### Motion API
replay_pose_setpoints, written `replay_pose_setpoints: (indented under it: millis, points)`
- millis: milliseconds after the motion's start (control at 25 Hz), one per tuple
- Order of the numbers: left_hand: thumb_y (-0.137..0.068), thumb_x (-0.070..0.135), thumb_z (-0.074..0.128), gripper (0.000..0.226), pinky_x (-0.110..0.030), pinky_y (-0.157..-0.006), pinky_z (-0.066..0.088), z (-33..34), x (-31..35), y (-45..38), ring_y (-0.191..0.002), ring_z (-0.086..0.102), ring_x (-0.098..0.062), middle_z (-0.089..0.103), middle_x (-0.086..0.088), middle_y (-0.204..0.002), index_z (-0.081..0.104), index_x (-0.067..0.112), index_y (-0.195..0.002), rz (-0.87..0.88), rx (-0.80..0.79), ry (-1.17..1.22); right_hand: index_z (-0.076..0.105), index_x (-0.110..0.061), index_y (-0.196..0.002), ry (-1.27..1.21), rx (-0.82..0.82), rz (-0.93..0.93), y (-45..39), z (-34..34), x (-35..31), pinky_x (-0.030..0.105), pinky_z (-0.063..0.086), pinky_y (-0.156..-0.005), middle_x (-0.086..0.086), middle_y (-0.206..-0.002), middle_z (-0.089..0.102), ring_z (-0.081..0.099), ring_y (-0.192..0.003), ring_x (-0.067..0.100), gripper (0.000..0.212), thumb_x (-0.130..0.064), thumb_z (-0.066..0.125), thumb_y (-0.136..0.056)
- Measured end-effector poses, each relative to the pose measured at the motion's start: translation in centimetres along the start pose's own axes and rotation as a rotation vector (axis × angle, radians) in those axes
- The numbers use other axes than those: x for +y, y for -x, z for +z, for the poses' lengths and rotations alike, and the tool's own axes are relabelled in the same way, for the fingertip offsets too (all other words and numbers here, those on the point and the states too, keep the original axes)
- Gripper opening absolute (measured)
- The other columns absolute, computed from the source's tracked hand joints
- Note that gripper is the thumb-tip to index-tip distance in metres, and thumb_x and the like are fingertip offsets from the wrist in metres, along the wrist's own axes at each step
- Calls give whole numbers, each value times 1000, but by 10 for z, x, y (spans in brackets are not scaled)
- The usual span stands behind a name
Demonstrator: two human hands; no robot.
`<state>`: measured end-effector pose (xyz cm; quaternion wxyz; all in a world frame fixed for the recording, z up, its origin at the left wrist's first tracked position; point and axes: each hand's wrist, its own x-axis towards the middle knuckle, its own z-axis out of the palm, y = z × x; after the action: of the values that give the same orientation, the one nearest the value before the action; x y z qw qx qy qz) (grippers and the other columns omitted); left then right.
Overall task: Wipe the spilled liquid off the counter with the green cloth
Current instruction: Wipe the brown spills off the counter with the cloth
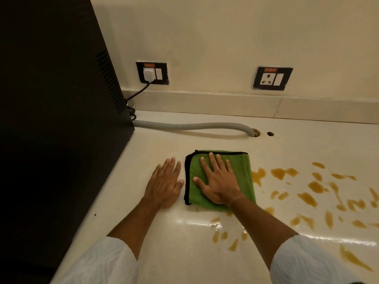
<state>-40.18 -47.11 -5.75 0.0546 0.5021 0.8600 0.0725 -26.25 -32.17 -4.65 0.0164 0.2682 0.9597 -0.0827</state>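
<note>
The right grip (218, 181) lies flat with fingers spread on the one folded green cloth (243, 167), pressing it to the bench (164, 242); the left grip (165, 184) rests just beside it, palm down, fingers together. Many amber spilled-liquid patches (307, 198) scatter right of the right grip, and two wall sockets (271, 78) sit beyond.

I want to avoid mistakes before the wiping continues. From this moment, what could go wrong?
1. The spilled liquid is scattered widely to the right of the green cloth; one folded cloth may smear it rather than absorb it.
2. Some drops lie near the person's right sleeve, which might get stained.
3. A push toward the back could carry liquid into the open hole in the counter.
</note>
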Motion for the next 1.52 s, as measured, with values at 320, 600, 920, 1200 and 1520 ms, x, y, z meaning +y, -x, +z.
replay_pose_setpoints:
  millis: [320,600,920,1200,1520]
  points:
    - [-94,46,15,65,-37,-120,-5,12,-4,-3,-150,-7,-16,-5,-3,-163,-3,22,-152,-4,30,-23,-2,-26,-157,27,46,-1,20,5,-10,55,-1,-123,12,-166,-4,-8,-153,31,78,-68,12,-93]
    - [-94,47,16,66,-35,-119,-6,10,-5,-2,-150,-6,-16,-4,-4,-163,-1,20,-152,6,31,1,4,-34,-157,-20,83,-147,131,27,-4,50,-1,-120,4,-167,0,-7,-154,23,75,-73,18,-94]
    - [-96,45,23,66,-33,-118,-8,9,-2,0,-149,-7,-15,-4,-1,-163,-5,19,-150,13,88,16,1,-28,-157,-17,81,48,83,8,-3,50,-9,-121,7,-164,-12,-14,-152,29,82,-74,12,-91]
    - [-98,43,26,66,-32,-118,-9,8,-1,0,-149,-9,-14,-7,-1,-162,-6,19,-150,2,101,24,-6,-37,-155,0,115,29,100,10,29,45,-9,-122,1,-165,-14,-14,-152,22,80,-79,10,-89]
    - [-89,48,15,71,-32,-118,-8,4,2,1,-149,-7,-15,-5,-2,-162,-3,18,-151,-4,59,29,-2,-39,-155,-7,78,-194,126,22,27,45,-8,-118,2,-166,-5,-8,-153,23,81,-80,21,-89]
